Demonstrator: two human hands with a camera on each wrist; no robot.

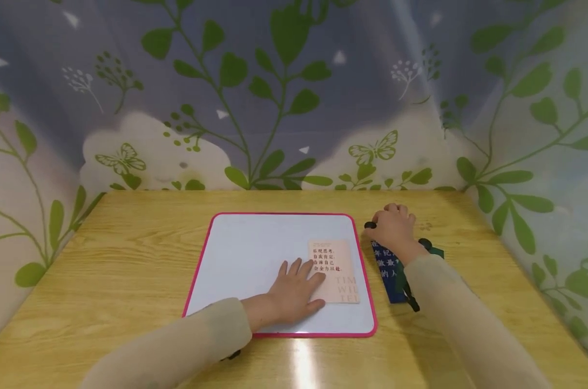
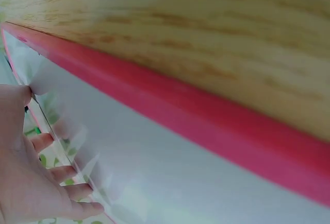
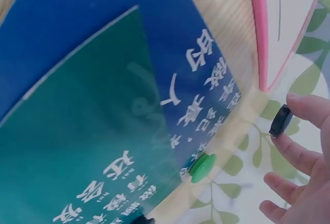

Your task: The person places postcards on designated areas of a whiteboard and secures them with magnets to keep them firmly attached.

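Observation:
My left hand (image 1: 294,292) lies with fingers spread on a pale pink printed card (image 1: 339,278), at the right side of a white board (image 1: 255,243) with a pink rim. In the left wrist view its straight fingers (image 2: 64,174) touch the card's edge. Beyond the board's right edge, my right hand (image 1: 394,229) pinches a small round black magnet (image 3: 280,121) between thumb and forefinger, held above the table. Below that hand are a dark blue card (image 1: 393,286) with white writing and a green card (image 3: 98,116) overlapping it. The right forearm partly hides both.
A round green magnet (image 3: 202,168) sits by the cards' far edge in the right wrist view. Another round dark piece (image 1: 425,243) is beside my right wrist. The wooden table (image 1: 128,254) meets leaf-patterned walls (image 1: 274,135) at the back and both sides.

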